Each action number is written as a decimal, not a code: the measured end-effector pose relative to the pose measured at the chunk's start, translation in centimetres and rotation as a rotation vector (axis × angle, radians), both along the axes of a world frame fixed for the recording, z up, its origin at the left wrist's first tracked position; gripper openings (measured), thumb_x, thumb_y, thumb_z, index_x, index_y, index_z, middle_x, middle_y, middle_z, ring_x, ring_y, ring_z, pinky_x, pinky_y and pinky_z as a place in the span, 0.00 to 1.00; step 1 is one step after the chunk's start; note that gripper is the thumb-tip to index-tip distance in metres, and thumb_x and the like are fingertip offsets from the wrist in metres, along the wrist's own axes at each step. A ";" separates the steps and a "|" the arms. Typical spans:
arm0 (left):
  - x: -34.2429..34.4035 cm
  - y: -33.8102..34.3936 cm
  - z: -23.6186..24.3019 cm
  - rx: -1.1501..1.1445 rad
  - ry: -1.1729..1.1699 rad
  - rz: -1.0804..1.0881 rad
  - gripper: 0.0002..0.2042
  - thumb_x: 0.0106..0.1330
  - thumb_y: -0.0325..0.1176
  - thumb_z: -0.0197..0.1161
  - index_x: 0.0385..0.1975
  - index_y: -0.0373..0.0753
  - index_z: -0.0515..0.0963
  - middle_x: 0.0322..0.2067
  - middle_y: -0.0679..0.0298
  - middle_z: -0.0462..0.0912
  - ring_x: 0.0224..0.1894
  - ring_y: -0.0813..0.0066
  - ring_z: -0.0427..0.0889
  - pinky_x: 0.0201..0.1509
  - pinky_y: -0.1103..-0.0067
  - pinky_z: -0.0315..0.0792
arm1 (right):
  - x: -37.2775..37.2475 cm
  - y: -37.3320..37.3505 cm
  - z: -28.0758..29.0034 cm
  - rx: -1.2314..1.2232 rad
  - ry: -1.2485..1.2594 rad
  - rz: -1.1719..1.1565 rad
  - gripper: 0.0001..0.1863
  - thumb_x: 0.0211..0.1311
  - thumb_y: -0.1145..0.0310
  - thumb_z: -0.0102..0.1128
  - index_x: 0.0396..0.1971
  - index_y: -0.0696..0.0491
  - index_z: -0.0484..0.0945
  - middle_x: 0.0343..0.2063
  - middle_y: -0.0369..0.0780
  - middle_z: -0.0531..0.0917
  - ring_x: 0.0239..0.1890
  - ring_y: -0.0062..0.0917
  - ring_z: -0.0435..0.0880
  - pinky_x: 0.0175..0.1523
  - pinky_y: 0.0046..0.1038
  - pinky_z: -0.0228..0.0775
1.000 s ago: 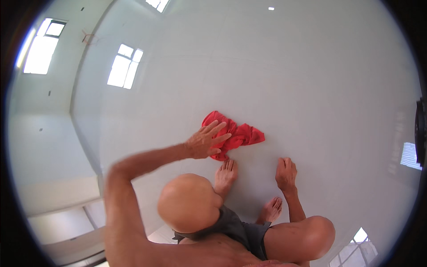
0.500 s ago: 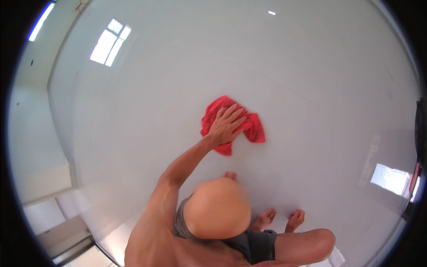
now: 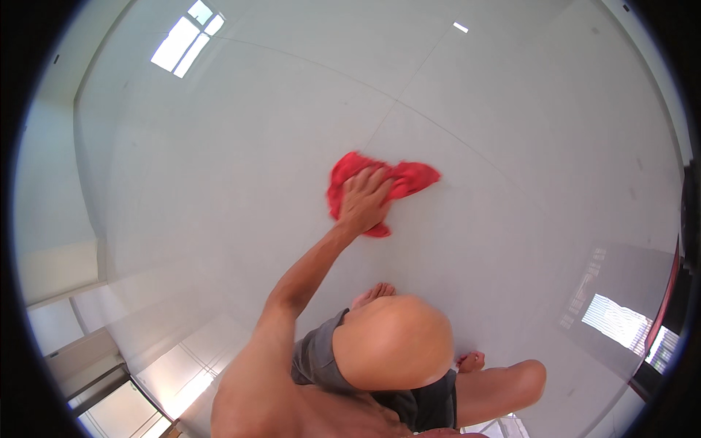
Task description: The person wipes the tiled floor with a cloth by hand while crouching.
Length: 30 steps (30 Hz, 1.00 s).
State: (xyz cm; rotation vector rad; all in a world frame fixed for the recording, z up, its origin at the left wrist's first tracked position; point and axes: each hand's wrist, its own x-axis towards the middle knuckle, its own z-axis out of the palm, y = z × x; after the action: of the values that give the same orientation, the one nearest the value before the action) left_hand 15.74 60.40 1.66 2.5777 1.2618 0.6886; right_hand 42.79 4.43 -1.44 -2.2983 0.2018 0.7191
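Observation:
My left hand (image 3: 367,199) presses down on a crumpled red cloth (image 3: 415,179) that lies on the glossy pale floor (image 3: 241,182). Its fingers rest over the fabric, slightly bent, and the cloth bunches out on both sides of the palm. Beside my right thigh, low in the picture, my right hand (image 3: 471,361) shows in part with curled fingers. I see nothing in it, and the rest of that arm is mostly hidden.
My left knee (image 3: 398,339) rises close behind the cloth, with a bare foot (image 3: 376,294) in front of it. My right knee (image 3: 526,383) points to the right. Pale walls (image 3: 58,212) stand at the left, and thin tile joints cross the floor.
My left hand and the cloth have shifted slightly in view, and the cloth's right end has swung up and outward. My left knee appears farther right, covering the other foot.

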 end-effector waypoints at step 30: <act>27.9 1.0 -1.5 0.107 0.249 -0.156 0.21 0.66 0.38 0.63 0.58 0.40 0.78 0.67 0.56 0.70 0.65 0.53 0.67 0.56 0.57 0.68 | -3.1 5.4 7.2 0.051 0.393 -0.142 0.12 0.69 0.68 0.57 0.47 0.58 0.79 0.29 0.43 0.86 0.26 0.32 0.87 0.26 0.30 0.78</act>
State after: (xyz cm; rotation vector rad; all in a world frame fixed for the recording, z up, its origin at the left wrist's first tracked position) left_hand 43.64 61.37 0.20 2.8851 1.0976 0.4272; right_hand 39.68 9.79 5.72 -2.0516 0.5153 1.0821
